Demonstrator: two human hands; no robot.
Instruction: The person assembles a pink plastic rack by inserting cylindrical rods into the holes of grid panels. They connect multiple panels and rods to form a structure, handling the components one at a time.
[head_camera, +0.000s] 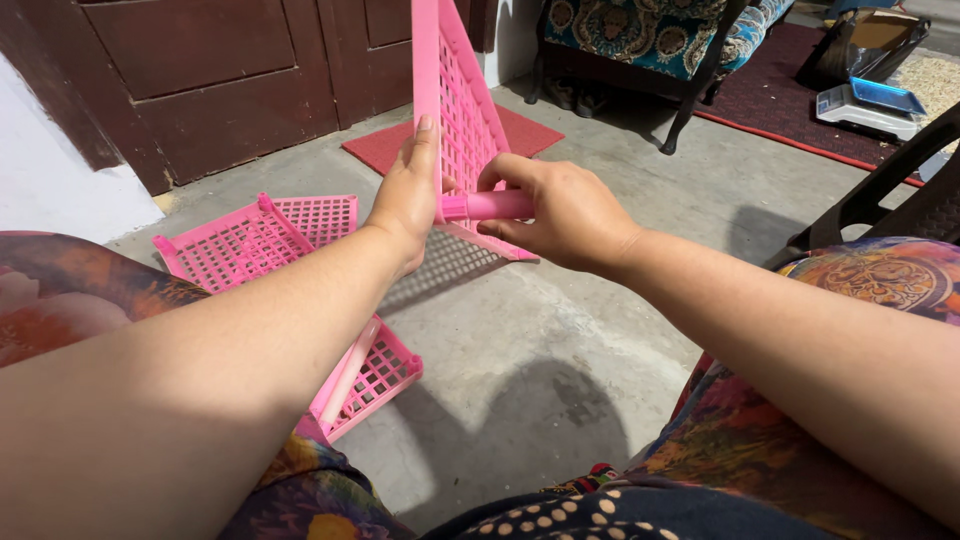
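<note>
— What is seen on the left?

— Pink trays (255, 240) are laid on the floor (560, 330). The left hand (408, 195) is closed on the edge of a raised pink panel (455, 110).

— And on the right?

— A pink tube (490, 205) is gripped by the right hand (560, 215). Its long axis is kept level, pointed left, and its end is pressed to the panel, beside the left thumb.

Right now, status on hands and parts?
Left hand steadies upright pink lattice panel. Right hand grips pink tube at it. Spare panels on floor.
</note>
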